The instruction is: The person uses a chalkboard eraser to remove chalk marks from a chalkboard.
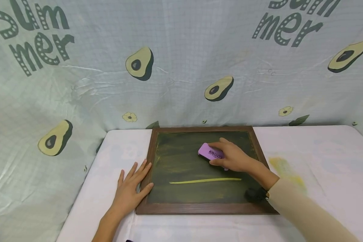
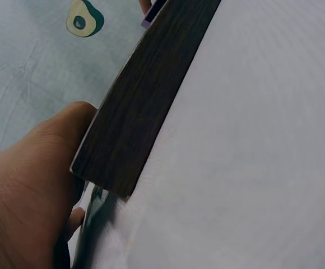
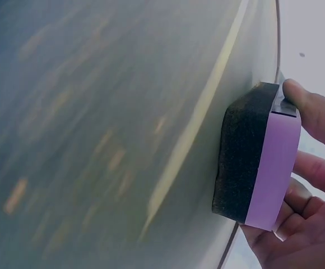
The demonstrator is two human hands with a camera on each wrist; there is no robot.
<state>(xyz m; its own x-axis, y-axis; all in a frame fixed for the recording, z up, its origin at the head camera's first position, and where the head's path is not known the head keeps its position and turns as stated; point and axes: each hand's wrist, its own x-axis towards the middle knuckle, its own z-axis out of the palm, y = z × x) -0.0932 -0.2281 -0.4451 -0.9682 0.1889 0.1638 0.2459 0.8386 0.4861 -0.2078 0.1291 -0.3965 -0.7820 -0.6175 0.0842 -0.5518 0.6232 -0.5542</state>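
Note:
A wood-framed chalkboard (image 1: 184, 161) lies on the white-covered table, with one yellow chalk line (image 1: 205, 180) across its lower part and faint yellow smears elsewhere. My right hand (image 1: 233, 156) grips a purple chalkboard eraser (image 1: 211, 152) over the upper right of the board. In the right wrist view the eraser's dark felt (image 3: 244, 157) faces the board; whether it touches cannot be told. My left hand (image 1: 131, 190) rests with spread, straight fingers on the left side of the frame (image 1: 148, 161). The left wrist view shows the thumb side beside the frame's corner (image 2: 117, 151).
A yellow chalk stain (image 1: 285, 171) marks the table cover right of the board. Behind the table hangs a pale curtain (image 1: 181, 40) with avocado prints. A small dark object (image 1: 129, 240) peeks in at the bottom edge.

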